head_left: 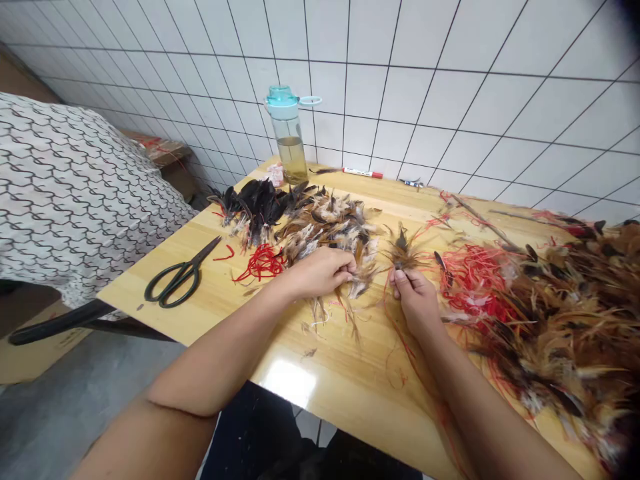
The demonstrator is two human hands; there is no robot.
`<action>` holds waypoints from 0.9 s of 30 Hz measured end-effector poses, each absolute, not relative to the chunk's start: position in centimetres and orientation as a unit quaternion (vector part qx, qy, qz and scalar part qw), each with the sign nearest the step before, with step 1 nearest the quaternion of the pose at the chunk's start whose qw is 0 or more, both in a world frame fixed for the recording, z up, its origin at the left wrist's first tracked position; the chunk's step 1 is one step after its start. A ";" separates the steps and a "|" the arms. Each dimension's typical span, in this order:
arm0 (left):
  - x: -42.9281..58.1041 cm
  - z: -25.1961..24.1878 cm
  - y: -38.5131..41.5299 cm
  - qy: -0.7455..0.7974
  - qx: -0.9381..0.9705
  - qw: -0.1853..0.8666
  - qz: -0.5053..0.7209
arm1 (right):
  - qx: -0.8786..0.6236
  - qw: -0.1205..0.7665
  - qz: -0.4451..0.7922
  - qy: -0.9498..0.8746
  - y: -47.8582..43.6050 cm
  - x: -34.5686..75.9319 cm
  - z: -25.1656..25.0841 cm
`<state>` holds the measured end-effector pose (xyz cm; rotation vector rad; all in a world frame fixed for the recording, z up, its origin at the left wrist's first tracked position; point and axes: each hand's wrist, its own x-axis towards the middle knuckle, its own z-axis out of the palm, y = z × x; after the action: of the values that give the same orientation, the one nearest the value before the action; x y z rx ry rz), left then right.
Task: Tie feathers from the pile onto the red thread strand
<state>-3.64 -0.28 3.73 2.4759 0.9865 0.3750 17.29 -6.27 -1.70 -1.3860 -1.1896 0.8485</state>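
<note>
Brown feather tuft point(401, 248) points tips-away, right hand point(418, 295) pinching its base, probably so tips fan free. Left of tuft: left hand point(327, 270) curled against feather pile point(330, 223), any hold hidden; farther left, scissors point(193, 264), apparently parked clear.

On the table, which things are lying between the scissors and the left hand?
In the head view, a small heap of red strands lies between the scissors and the left hand, with a loose red piece nearer the scissors.
</note>
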 end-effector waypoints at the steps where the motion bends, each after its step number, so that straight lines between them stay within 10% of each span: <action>1: -3.5 3.6 -0.4 0.353 0.904 0.207 0.125 | -0.583 0.533 0.355 -0.501 -6.3 17.3 -1.7; 15: -2.7 3.2 -1.7 0.371 0.922 0.093 0.058 | -0.583 0.531 0.369 -0.492 -6.1 17.2 -2.0; 27: -0.3 2.0 -2.6 0.363 0.572 0.652 0.341 | -0.573 0.499 0.386 -0.523 -6.0 16.9 -1.8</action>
<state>-0.35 -2.61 1.96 1.2983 0.8232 0.7739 16.94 -6.05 -1.82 -1.3876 -1.2662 0.9330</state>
